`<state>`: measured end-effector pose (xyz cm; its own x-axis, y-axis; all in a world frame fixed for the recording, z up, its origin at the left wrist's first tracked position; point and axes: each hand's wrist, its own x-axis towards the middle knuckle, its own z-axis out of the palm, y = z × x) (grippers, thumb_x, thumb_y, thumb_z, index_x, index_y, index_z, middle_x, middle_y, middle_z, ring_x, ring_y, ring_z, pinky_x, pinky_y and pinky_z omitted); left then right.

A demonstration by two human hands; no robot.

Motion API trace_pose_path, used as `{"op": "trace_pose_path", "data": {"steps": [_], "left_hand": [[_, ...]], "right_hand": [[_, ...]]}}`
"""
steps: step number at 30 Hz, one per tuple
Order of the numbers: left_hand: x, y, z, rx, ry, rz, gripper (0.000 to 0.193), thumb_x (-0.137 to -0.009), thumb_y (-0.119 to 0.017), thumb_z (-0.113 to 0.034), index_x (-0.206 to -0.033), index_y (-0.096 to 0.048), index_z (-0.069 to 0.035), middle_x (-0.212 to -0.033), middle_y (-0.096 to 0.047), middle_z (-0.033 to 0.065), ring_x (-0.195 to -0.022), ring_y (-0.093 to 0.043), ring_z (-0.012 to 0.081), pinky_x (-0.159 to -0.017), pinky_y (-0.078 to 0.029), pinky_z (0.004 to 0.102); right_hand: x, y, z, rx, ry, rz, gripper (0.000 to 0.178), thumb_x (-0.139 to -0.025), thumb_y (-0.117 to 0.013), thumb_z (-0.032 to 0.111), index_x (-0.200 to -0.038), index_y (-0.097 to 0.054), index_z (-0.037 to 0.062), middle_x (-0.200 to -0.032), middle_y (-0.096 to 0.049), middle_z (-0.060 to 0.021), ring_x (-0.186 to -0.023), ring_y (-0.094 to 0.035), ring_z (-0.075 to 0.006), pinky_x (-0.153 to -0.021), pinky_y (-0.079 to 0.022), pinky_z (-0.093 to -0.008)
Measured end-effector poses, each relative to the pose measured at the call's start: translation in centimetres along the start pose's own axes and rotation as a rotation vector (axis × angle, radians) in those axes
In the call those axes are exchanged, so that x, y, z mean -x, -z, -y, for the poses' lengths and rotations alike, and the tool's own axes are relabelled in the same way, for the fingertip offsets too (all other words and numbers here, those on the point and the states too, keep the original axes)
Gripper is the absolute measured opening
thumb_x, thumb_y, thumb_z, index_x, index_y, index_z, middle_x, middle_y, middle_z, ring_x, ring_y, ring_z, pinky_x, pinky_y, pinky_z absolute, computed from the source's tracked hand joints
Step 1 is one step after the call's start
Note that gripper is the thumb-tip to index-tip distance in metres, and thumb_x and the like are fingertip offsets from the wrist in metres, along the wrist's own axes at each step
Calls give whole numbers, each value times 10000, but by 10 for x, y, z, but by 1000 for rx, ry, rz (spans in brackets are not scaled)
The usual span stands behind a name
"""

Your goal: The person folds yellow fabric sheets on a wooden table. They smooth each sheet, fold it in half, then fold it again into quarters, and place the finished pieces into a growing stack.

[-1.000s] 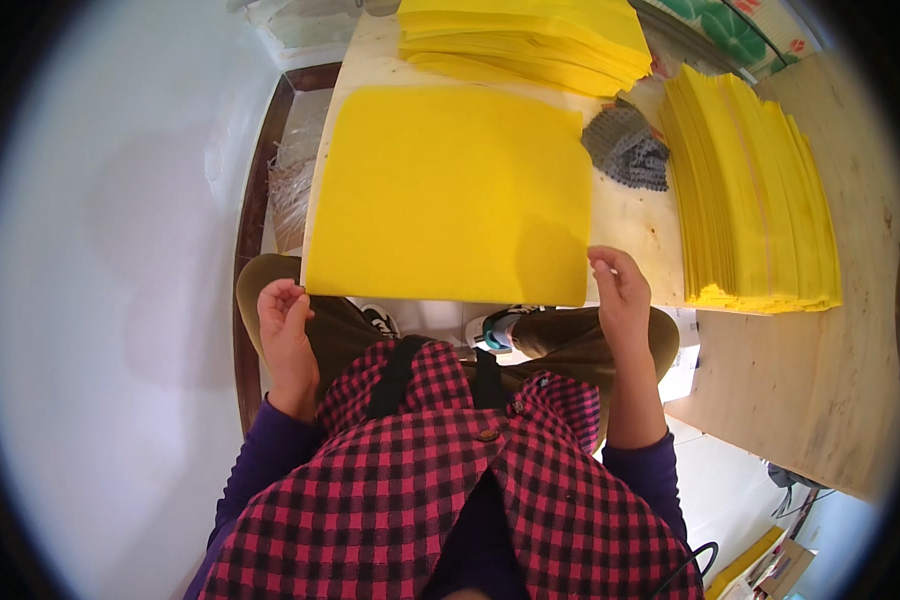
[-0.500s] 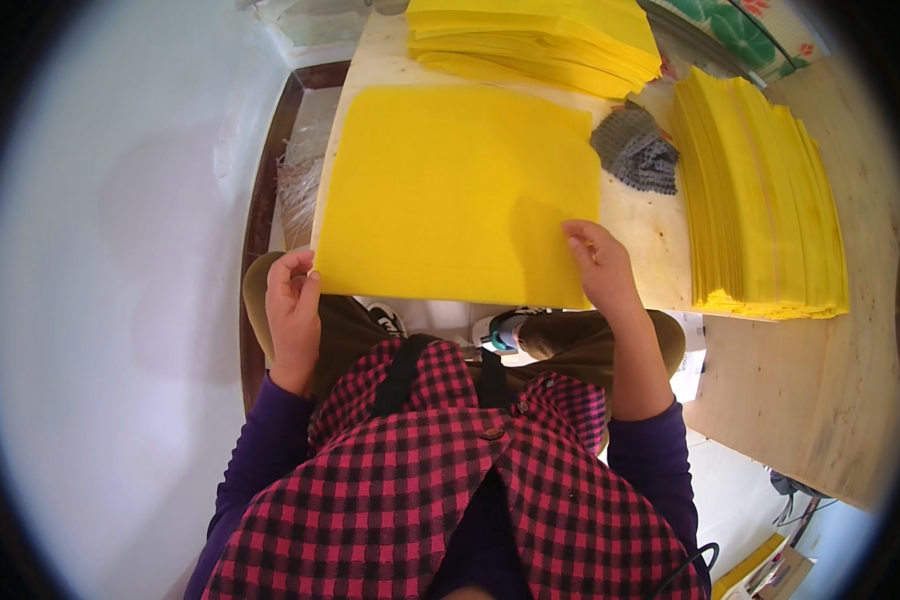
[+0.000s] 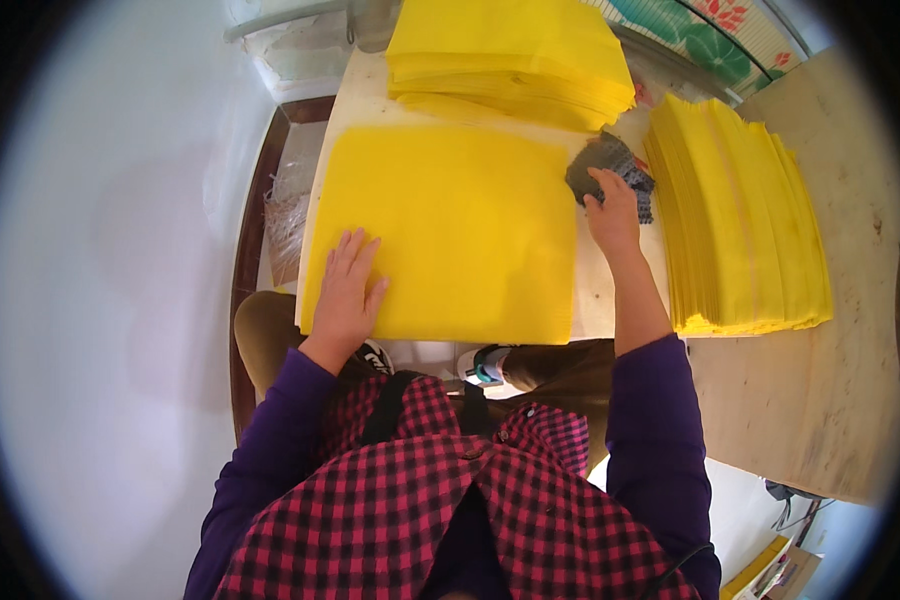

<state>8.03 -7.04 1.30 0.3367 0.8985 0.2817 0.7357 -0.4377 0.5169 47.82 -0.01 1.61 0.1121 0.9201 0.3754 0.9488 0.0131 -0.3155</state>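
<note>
A flat yellow fabric sheet [image 3: 450, 230] lies squared on the wooden table in front of me; I cannot tell whether it is one layer or several. My left hand [image 3: 345, 295] rests palm down on its near left part, fingers spread. Off the sheet's right edge, my right hand [image 3: 615, 215] is over a crumpled grey knitted cloth [image 3: 595, 158]. Its fingers are bent, with a gap between thumb and forefinger and nothing visibly gripped. Whether the fingertips touch the cloth is not clear.
A stack of yellow sheets [image 3: 510, 65] stands at the table's far side. Another yellow stack [image 3: 745, 230] lies to the right, beyond the grey cloth. A white wall [image 3: 130, 280] borders the left. Clear plastic wrapping [image 3: 288, 225] sits between wall and table [image 3: 595, 285].
My left hand has moved from the sheet's near left corner onto its surface and flattened. My right hand has left the near right edge and moved away from me to the grey cloth.
</note>
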Motion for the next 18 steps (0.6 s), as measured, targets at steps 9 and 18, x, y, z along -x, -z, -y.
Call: {"op": "trace_pose_path", "data": {"steps": [9, 18], "left_hand": [[-1, -5, -1, -106, 41, 55, 500, -882, -573, -203, -1322, -450, 0, -1431, -370, 210, -1365, -289, 372, -1133, -202, 475], [0, -4, -1, -130, 35, 50, 508, -878, -572, -213, -1327, -448, -12, -1435, -372, 194, -1366, -300, 350, -1134, -205, 468]], "right_hand": [[-37, -9, -33, 95, -317, 131, 234, -835, -585, 133, -1060, -597, 69, -1115, -581, -184, -1013, -564, -373, -845, -465, -472], [-42, 12, -40, 155, -399, 292, 349, -826, -598, 185, -1160, -597, 83, -1210, -575, -172, -1106, -548, -368, -923, -455, -422]]}}
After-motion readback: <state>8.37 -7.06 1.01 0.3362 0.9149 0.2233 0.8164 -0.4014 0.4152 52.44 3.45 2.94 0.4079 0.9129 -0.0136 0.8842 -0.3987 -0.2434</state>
